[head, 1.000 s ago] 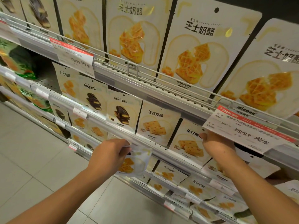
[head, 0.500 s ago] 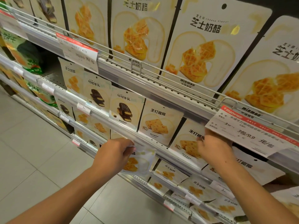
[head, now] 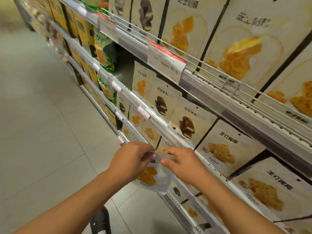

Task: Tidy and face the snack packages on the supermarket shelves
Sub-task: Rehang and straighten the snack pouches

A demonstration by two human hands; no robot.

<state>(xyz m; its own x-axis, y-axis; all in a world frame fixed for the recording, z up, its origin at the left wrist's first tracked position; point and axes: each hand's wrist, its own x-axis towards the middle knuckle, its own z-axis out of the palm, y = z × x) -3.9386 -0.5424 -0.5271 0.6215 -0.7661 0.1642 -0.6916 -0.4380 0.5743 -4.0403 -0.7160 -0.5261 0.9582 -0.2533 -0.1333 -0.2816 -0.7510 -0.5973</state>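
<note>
A small white snack pouch (head: 156,179) with a picture of yellow waffle pieces hangs in front of the lower shelf rail. My left hand (head: 130,160) grips its top left corner. My right hand (head: 183,163) pinches its top right edge with thumb and fingers. Behind the hands, white pouches stand along the middle shelf (head: 160,122): chocolate sandwich pouches (head: 189,122) and pouches with pale cake cubes (head: 224,149). Large waffle packages (head: 239,53) fill the top shelf.
A red-and-white sale tag (head: 164,60) hangs from the top shelf's wire rail. Green snack bags (head: 105,53) and yellow boxes (head: 79,27) stand further left. The grey tiled floor (head: 42,124) lies to the left, with a dark shoe (head: 100,220) below my arms.
My right hand left the cake-cube pouch under the sale tag and came down to the small pouch. Both hands hold it now. The view swung left along the aisle.
</note>
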